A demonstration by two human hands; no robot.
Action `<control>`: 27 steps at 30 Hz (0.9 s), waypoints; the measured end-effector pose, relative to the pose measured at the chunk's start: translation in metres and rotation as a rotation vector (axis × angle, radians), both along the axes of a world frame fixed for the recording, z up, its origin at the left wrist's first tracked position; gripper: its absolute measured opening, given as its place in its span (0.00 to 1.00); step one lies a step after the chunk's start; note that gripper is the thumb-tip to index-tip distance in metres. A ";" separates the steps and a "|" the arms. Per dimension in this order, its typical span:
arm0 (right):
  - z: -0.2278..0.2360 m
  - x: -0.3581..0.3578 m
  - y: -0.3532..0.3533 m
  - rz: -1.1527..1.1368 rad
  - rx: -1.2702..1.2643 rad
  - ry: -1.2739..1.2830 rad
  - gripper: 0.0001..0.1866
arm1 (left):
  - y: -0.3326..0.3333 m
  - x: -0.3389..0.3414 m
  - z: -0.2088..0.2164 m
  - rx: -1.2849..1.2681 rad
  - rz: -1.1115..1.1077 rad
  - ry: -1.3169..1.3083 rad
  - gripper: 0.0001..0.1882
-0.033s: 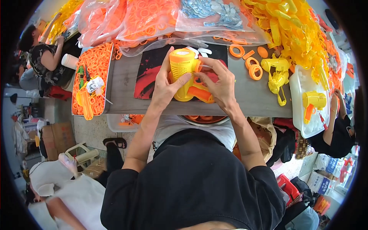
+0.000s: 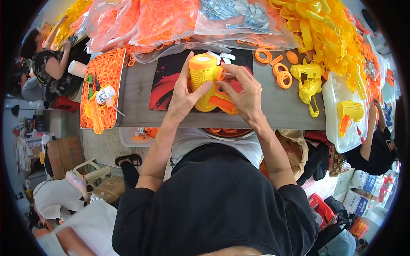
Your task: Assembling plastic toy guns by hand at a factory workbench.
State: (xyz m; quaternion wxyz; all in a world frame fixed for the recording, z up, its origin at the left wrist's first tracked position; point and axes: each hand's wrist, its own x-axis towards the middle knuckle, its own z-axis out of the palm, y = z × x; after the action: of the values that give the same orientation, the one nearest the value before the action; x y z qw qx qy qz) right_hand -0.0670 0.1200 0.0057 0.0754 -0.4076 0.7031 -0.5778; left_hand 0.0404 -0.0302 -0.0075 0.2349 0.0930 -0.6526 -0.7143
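Observation:
Over the dark mat, my left hand wraps a yellow toy gun with a round orange cap and rows of small holes. Its thumb presses across the toy's front. My right hand is closed at the toy's right side. There its thumb and forefinger pinch around a small orange ring. A thin white tube runs from this ring between the fingers. The orange handle points down to the right, under my right hand. Several white pieces lie behind the toy.
An orange-filled tray, with a green-handled tool on top, stands at left. To the right are orange rings, yellow toy bodies and a white bin. Bags of orange parts line the back. Other people work at both sides.
My hands and the toy gun stay almost where they were. At the lower left, a person in white has shifted, and a pale sheet-like thing there has moved.

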 end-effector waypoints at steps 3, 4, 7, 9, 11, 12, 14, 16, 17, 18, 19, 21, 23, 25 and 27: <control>-0.005 0.005 0.000 -0.083 -0.059 0.219 0.24 | 0.009 -0.008 0.002 0.084 -0.016 0.068 0.53; -0.007 0.007 -0.001 -0.078 -0.060 0.218 0.24 | 0.011 -0.012 -0.002 0.084 -0.011 0.067 0.53; -0.015 0.006 -0.002 -0.024 -0.070 0.173 0.21 | 0.013 -0.019 -0.010 0.023 0.124 0.126 0.41; -0.029 -0.006 -0.001 0.256 -0.191 -0.363 0.25 | 0.011 -0.019 -0.011 0.008 0.112 0.134 0.41; -0.041 0.000 -0.010 0.291 -0.272 -0.609 0.26 | 0.010 -0.019 -0.012 -0.008 0.098 0.139 0.42; -0.046 0.004 -0.014 0.320 -0.356 -0.851 0.29 | 0.012 -0.019 -0.012 0.013 0.115 0.157 0.40; -0.051 0.012 -0.020 0.342 -0.284 -0.772 0.32 | 0.013 -0.021 -0.014 0.033 0.138 0.174 0.38; -0.053 0.023 -0.026 0.274 -0.272 -0.635 0.30 | 0.021 -0.022 -0.018 -0.029 0.330 0.201 0.34; -0.051 0.025 -0.028 0.273 -0.268 -0.641 0.30 | 0.023 -0.024 -0.016 0.037 0.382 0.160 0.32; -0.048 0.024 -0.030 0.280 -0.263 -0.782 0.29 | 0.023 -0.025 -0.017 0.040 0.383 0.155 0.32; -0.045 0.020 -0.034 0.288 -0.264 -0.913 0.27 | 0.018 -0.030 -0.016 0.038 0.379 0.132 0.33; -0.050 0.013 -0.031 0.297 -0.156 -0.871 0.26 | 0.014 -0.031 -0.015 0.076 0.354 0.085 0.36; -0.047 0.014 -0.026 0.269 -0.099 -0.694 0.22 | 0.002 -0.022 -0.013 -0.095 0.357 0.023 0.37; -0.053 0.000 -0.012 0.090 -0.019 -0.284 0.16 | -0.021 0.000 -0.006 -0.500 0.411 -0.110 0.41; -0.052 -0.020 -0.007 -0.146 0.089 0.122 0.11 | -0.035 0.012 0.015 -0.916 0.281 -0.229 0.45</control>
State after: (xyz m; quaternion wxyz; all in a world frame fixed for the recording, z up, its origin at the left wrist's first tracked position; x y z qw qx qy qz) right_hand -0.0872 0.1127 -0.0460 0.0080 -0.3859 0.7591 -0.5242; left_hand 0.0525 -0.0652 0.0076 0.2722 0.1452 -0.9026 -0.3003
